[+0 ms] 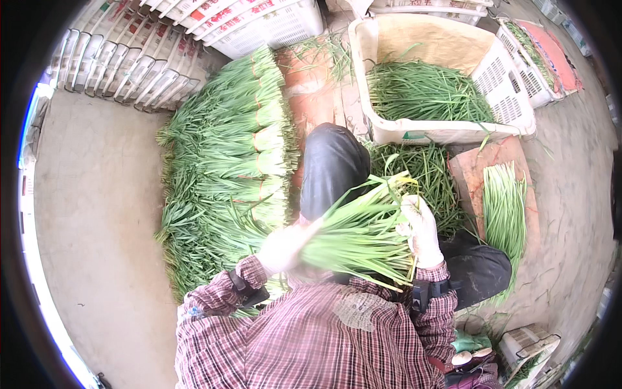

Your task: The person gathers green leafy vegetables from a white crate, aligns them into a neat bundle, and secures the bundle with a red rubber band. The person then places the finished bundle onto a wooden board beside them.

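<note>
My left hand (284, 248), in a white glove and blurred, grips a loose bunch of long green leafy stalks (359, 238), which look like garlic chives. At the bunch's right end, my gloved right hand (419, 226) has bent fingers against the yellowish stalk ends; whether it grips any of them I cannot tell. Left of my knee lies a large pile of tied green bundles (218, 146), pale ends facing right, with red bands. A smaller bunch of stalks (505, 199) rests on a reddish board (466, 170) at the right.
A white plastic crate (437, 131) holding loose greens stands ahead at the right. Loose leaves (427, 170) lie below it. Stacked white crates (121, 68) stand at the upper left. Another crate with greens (534, 87) is at the upper right, and a small basket (522, 340) at the lower right.
</note>
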Demonstrator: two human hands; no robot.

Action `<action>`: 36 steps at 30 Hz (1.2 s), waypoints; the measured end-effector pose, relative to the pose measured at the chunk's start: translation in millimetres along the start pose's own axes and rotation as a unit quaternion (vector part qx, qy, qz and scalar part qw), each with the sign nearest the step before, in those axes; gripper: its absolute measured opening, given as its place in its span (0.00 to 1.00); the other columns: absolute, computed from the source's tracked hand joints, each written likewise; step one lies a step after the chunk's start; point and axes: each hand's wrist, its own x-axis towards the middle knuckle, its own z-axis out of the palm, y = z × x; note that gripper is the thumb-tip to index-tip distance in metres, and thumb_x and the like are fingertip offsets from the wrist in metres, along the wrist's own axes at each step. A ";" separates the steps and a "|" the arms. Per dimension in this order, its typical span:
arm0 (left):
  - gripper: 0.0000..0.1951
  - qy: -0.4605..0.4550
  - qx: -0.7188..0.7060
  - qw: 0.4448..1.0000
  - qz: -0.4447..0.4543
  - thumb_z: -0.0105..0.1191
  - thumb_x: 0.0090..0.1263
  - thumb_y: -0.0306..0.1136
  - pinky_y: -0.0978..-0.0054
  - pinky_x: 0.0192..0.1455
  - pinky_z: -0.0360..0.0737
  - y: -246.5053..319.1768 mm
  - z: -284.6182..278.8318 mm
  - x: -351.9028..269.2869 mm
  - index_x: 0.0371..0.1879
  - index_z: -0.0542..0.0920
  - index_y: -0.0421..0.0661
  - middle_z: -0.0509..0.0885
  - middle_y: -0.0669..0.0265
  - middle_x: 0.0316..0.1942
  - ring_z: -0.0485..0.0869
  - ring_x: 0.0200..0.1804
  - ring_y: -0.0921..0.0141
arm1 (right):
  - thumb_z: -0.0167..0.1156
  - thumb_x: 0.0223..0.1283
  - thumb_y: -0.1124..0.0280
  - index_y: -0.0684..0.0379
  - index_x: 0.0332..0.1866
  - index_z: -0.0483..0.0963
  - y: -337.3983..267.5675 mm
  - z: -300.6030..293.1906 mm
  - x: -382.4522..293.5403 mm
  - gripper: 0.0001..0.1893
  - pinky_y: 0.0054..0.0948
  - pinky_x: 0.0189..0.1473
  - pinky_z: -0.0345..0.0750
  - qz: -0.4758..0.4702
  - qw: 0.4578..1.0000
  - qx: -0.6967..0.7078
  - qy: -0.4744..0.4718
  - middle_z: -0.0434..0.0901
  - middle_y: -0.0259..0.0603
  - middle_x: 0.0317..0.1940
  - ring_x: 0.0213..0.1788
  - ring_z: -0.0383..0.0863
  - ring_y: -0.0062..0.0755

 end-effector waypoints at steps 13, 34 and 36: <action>0.54 0.000 0.000 0.999 0.038 0.70 0.51 0.26 0.58 0.62 0.81 3.1 -7.7 5.1 0.85 0.65 0.59 0.82 0.58 0.68 0.84 0.58 0.54 | 0.64 0.80 0.62 0.56 0.49 0.80 -23.1 -107.9 -6.4 0.09 0.17 0.27 0.62 -0.041 0.993 -0.078 0.082 0.70 0.20 0.28 0.25 0.65 0.09; 0.52 -0.021 0.019 0.999 0.040 0.69 0.56 0.28 0.57 0.59 0.81 -1.2 -4.7 6.4 0.86 0.63 0.60 0.82 0.59 0.67 0.85 0.55 0.54 | 0.70 0.72 0.59 0.58 0.53 0.88 -37.2 -38.1 44.3 0.15 0.24 0.29 0.67 0.013 0.946 -0.323 -0.037 0.79 0.26 0.27 0.26 0.69 0.15; 0.52 -0.016 0.035 0.998 0.046 0.69 0.56 0.28 0.57 0.59 0.81 -0.7 -5.4 7.3 0.86 0.64 0.60 0.82 0.59 0.66 0.85 0.56 0.54 | 0.68 0.73 0.59 0.59 0.52 0.87 -45.0 -65.4 47.4 0.15 0.26 0.29 0.67 0.007 0.969 -0.242 0.052 0.76 0.27 0.26 0.25 0.71 0.17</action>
